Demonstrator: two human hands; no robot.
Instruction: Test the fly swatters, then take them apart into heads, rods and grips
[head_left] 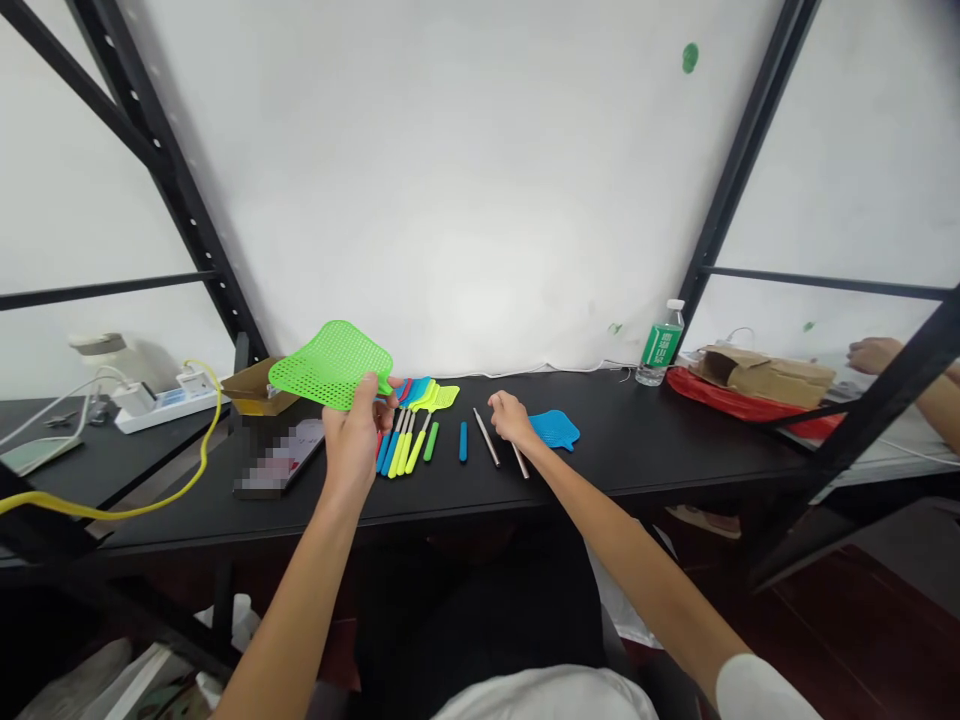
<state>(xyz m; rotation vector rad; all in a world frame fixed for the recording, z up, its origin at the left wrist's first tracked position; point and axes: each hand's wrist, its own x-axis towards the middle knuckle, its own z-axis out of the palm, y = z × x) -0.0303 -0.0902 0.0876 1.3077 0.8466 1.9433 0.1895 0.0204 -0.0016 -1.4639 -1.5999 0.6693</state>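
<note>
A bright green fly swatter head (334, 362) is raised over the table in my left hand (356, 425), whose thumb and fingers pinch it near its neck. My right hand (511, 418) is low over the table with its fingers curled together; whatever is between them is hidden. Partly under that hand lies a metal rod (521, 462), with a second metal rod (487, 438) to its left. A blue swatter head (555, 430) rests right of the hand. Loose blue (463, 442) and green (431, 442) handles lie between my hands, beside several swatters (409, 440) in a row.
A phone (281, 455) and an open cardboard box (259, 388) are on the left, near a power strip (172, 405) and yellow cable (204, 450). A water bottle (660, 345) stands back right. Beyond it, another person's hand (874, 355) shows near a cardboard piece (780, 378).
</note>
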